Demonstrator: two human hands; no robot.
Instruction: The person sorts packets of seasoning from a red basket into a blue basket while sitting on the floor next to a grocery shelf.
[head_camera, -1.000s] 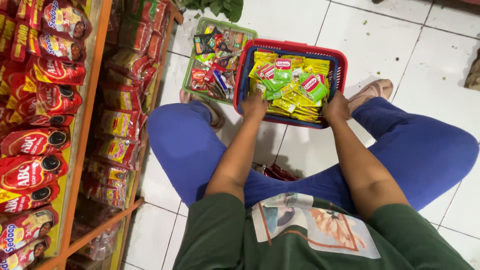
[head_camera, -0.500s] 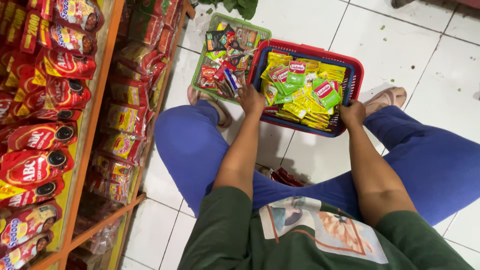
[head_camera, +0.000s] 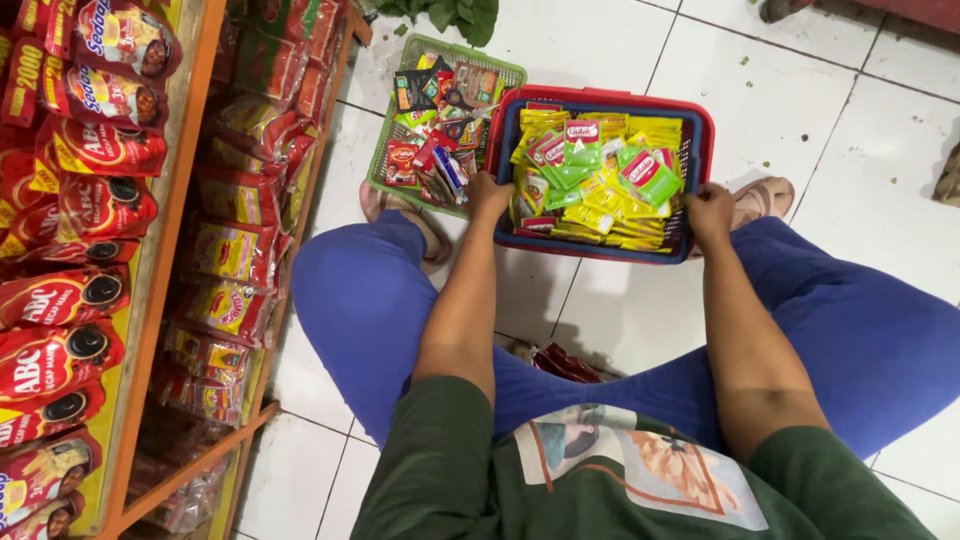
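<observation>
Sitting on a white tiled floor (head_camera: 620, 310), blue trousers (head_camera: 370, 300) spread either side, with an orange shelf (head_camera: 160, 250) of red sauce pouches (head_camera: 70, 300) running along the left. A few dark red packets (head_camera: 560, 362) lie between the legs. Further out, the left hand (head_camera: 489, 193) and right hand (head_camera: 710, 213) are each curled round a near corner of the basket (head_camera: 600, 99), red-rimmed with dark blue mesh, heaped with yellow and green sachets (head_camera: 600, 180). Touching its left side sits a green basket (head_camera: 383, 160) of mixed packets.
</observation>
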